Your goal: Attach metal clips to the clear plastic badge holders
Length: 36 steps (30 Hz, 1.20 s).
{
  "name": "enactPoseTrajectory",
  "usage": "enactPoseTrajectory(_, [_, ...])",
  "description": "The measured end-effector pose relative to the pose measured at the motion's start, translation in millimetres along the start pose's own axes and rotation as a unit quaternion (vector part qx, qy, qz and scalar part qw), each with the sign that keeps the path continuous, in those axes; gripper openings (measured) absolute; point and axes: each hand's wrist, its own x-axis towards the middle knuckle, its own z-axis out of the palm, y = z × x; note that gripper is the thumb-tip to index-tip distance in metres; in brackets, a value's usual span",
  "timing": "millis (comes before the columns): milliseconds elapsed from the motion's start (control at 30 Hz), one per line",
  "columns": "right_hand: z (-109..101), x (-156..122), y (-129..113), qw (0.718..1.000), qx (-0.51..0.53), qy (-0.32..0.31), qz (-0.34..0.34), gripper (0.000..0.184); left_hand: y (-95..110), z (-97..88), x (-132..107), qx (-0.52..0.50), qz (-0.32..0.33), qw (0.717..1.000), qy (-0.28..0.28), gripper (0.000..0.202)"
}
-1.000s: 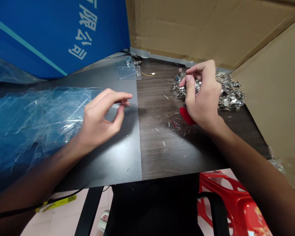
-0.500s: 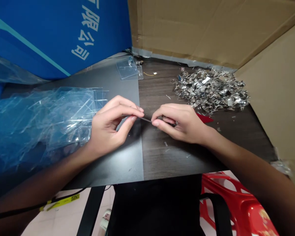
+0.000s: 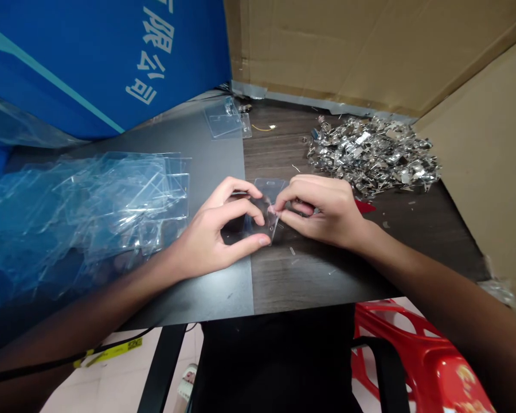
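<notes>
A clear plastic badge holder (image 3: 264, 225) with a slot at its top end lies tilted between my hands, just above the table. My left hand (image 3: 223, 223) grips its lower left side with thumb and fingers. My right hand (image 3: 320, 212) pinches its right edge, and a small metal piece shows inside those fingers, partly hidden. Behind my right hand lies a heap of shiny metal clips (image 3: 372, 155). To the left of my left hand is a loose pile of clear plastic holders (image 3: 98, 201).
Another clear holder (image 3: 223, 121) lies at the table's back edge. Small scraps and a red piece (image 3: 363, 206) lie on the two-tone table top (image 3: 210, 287). Cardboard (image 3: 348, 51) and a blue printed board (image 3: 90, 63) stand behind; a red plastic stool (image 3: 413, 355) sits below right.
My hands have gone from pinching a thin strip tip to tip to holding a clear holder between them. The holder's top now shows above my fingers.
</notes>
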Motion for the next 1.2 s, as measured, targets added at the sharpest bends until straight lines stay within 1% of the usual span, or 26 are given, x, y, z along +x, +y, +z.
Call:
enactPoseTrajectory(100, [1.5,-0.6,0.3,0.999,0.005,-0.021,-0.028,0.018,-2.0,7.2,-0.5,-0.029,-0.081,0.996,0.014,0.021])
enactPoseTrajectory(167, [2.2,-1.0,-0.1,0.998,0.0,-0.036,-0.043,0.018,-3.9,11.7,-0.3,-0.091,-0.122,0.988,0.023,0.028])
enactPoseTrajectory(233, [2.7,-1.5,-0.7,0.997,-0.005,-0.043,-0.057,0.019,-4.4,15.0,0.3,-0.188,-0.158,0.969,0.024,0.037])
enactPoseTrajectory(333, [4.2,-2.6,-1.0,0.996,-0.004,-0.041,-0.074,0.018,-2.4,17.0,1.5,-0.309,-0.2,0.93,0.005,0.043])
enactPoseTrajectory(400, [5.3,-3.1,-1.0,0.997,-0.001,-0.04,-0.073,0.019,-1.7,16.7,2.1,-0.337,-0.211,0.918,0.004,0.044])
enactPoseTrajectory(500, [6.0,-2.8,-1.8,0.998,0.007,-0.035,-0.06,0.019,-4.8,15.9,2.3,-0.354,-0.209,0.911,0.017,0.045])
enactPoseTrajectory(633, [6.0,-1.5,-4.5,0.999,0.007,-0.031,-0.04,0.017,-10.9,14.9,2.4,-0.384,-0.198,0.901,0.029,0.051])
enactPoseTrajectory(767, [6.4,-1.3,-6.0,0.999,-0.021,0.001,0.027,0.012,-11.8,11.2,2.6,-0.403,-0.216,0.888,0.054,0.048])
enactPoseTrajectory(833, [6.2,-1.4,-5.9,0.998,-0.028,0.019,0.06,0.011,-12.3,9.8,2.4,-0.424,-0.207,0.88,0.054,0.054])
enactPoseTrajectory(867, [5.9,-1.4,-6.0,0.997,-0.028,0.024,0.073,0.01,-12.6,9.9,2.1,-0.425,-0.194,0.882,0.053,0.059])
enactPoseTrajectory(933, [5.1,-1.3,-6.7,0.995,-0.016,0.025,0.097,0.011,-12.5,11.6,1.3,-0.389,-0.162,0.905,0.063,0.067])
enactPoseTrajectory(1000, [4.5,-1.1,-8.7,0.993,0.009,0.017,0.113,0.013,-10.8,14.8,0.0,-0.309,-0.135,0.938,0.076,0.074])
enactPoseTrajectory(1067, [4.1,-0.8,-12.1,0.992,0.049,0.005,0.119,0.015,-7.4,17.8,-1.3,-0.229,-0.122,0.963,0.076,0.082])
enactPoseTrajectory(1133, [4.1,-0.4,-16.1,0.988,0.095,-0.012,0.124,0.015,-4.0,19.5,-2.4,-0.179,-0.127,0.974,0.061,0.087])
enactPoseTrajectory(1200, [4.4,-0.1,-19.8,0.982,0.131,-0.031,0.131,0.015,-2.1,19.9,-3.0,-0.156,-0.139,0.977,0.045,0.089])
